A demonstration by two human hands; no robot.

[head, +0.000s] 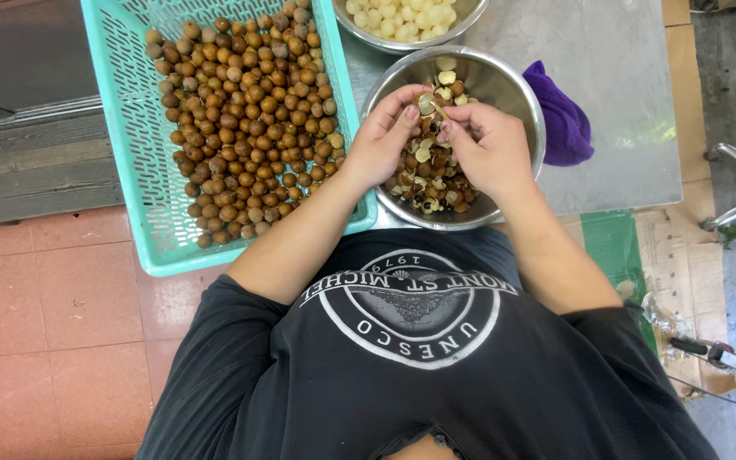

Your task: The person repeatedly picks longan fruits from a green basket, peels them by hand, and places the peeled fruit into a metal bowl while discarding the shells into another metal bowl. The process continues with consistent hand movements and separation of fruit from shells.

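Observation:
My left hand point(385, 136) pinches a small round brown fruit point(426, 104) over a steel bowl point(517, 94) that holds shells and dark seeds point(426, 175). My right hand point(487, 145) grips a thin tool whose tip touches that fruit. Both hands hover just above the bowl's contents. A teal plastic basket point(134, 153) to the left is heaped with several whole brown fruits point(244, 111).
A second steel bowl point(462, 30) at the top holds pale peeled fruit point(402, 15). A purple cloth point(560, 115) lies right of the shell bowl on a grey metal tabletop point(606, 60). Red floor tiles lie at the lower left, cardboard and a metal stand at the right.

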